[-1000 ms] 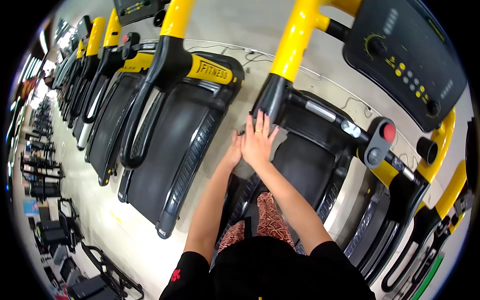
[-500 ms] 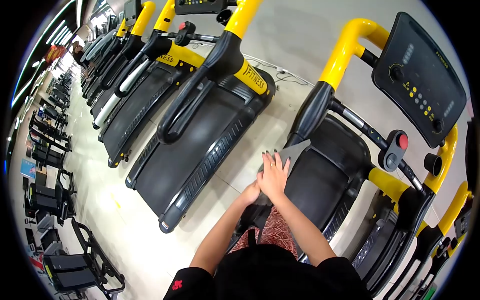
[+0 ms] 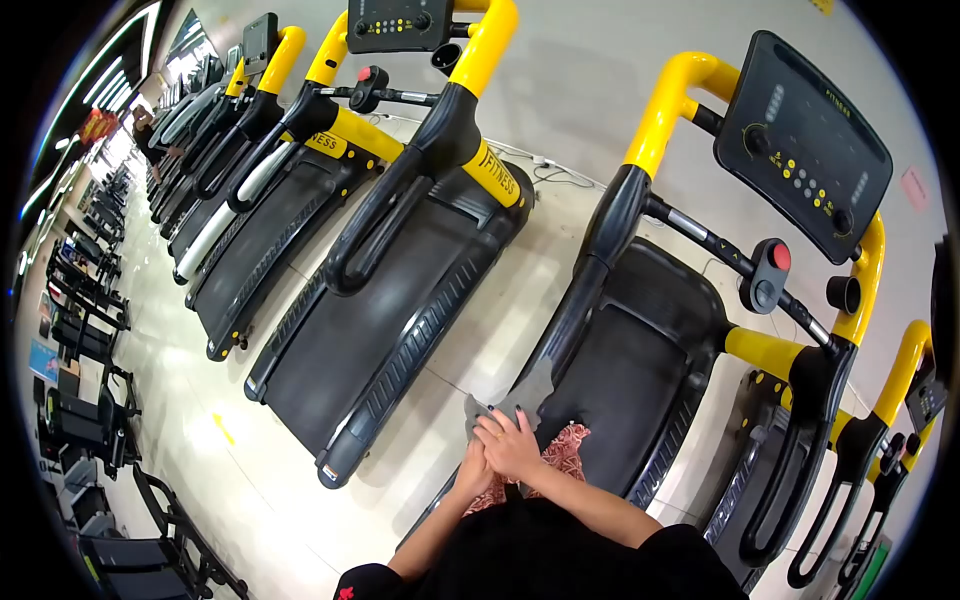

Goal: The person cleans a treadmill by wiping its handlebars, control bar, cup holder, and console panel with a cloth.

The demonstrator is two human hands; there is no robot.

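Note:
A grey cloth [image 3: 538, 388] lies over the black handrail [image 3: 572, 318] of the nearest treadmill, low in the middle of the view. My right hand [image 3: 508, 442] is on top, its dark-nailed fingers bent over the cloth and rail. Just left of it and partly beneath, my left hand [image 3: 474, 468] is wrapped round the rail's near end with the cloth; most of its fingers are hidden. The treadmill's black belt [image 3: 625, 385] stretches out to the right of the hands, and its console [image 3: 805, 150] is at the upper right.
A red stop button [image 3: 780, 257] sits on the crossbar. Another treadmill [image 3: 385, 310] stands to the left, with more in a row beyond. Further treadmills [image 3: 800, 430] are at the right. A person [image 3: 145, 135] stands far off at the upper left. Gym benches [image 3: 140, 560] line the lower left.
Both hands have moved down the handrail toward my body, with the grey cloth. Since the earliest frame, the view has shifted and more of the rail shows.

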